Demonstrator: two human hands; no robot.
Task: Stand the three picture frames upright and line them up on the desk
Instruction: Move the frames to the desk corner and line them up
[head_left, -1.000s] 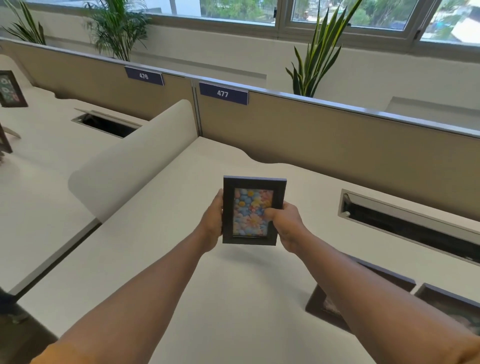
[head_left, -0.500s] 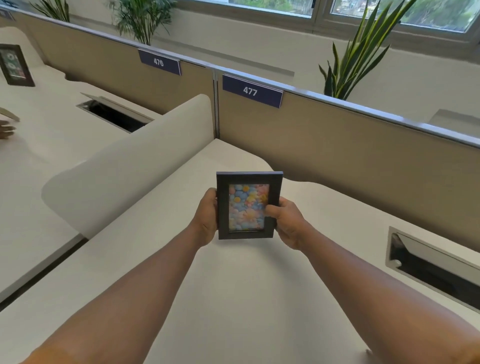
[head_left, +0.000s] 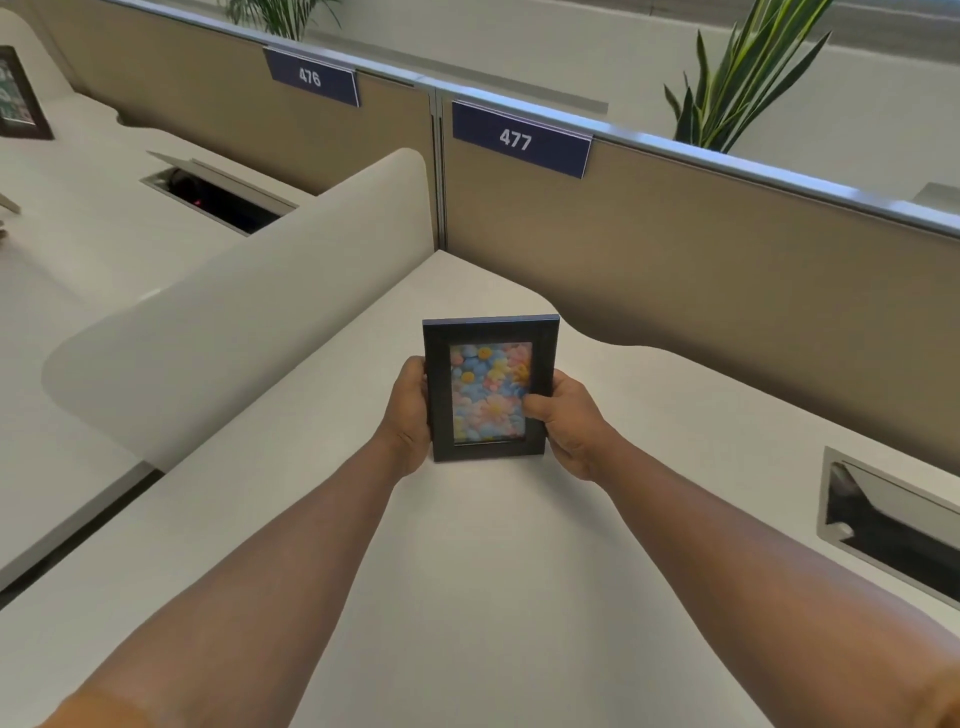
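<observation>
A small black picture frame (head_left: 488, 388) with a pastel flower picture stands upright, facing me, near the back left corner of the white desk (head_left: 493, 597). My left hand (head_left: 410, 415) grips its left edge and my right hand (head_left: 566, 423) grips its right edge, thumb on the glass. Whether its bottom edge rests on the desk or hangs just above it I cannot tell. The other two frames are out of view.
A tan partition (head_left: 727, 270) with a "477" label (head_left: 519, 139) runs behind the desk. A curved white divider (head_left: 234, 332) bounds the left side. A cable slot (head_left: 893, 525) opens at right. Another frame (head_left: 21, 96) stands on the neighbouring desk, far left.
The held frame has moved away from me toward the desk's back left corner and lower. My view swung left, so the two frames lying at right have left the picture.
</observation>
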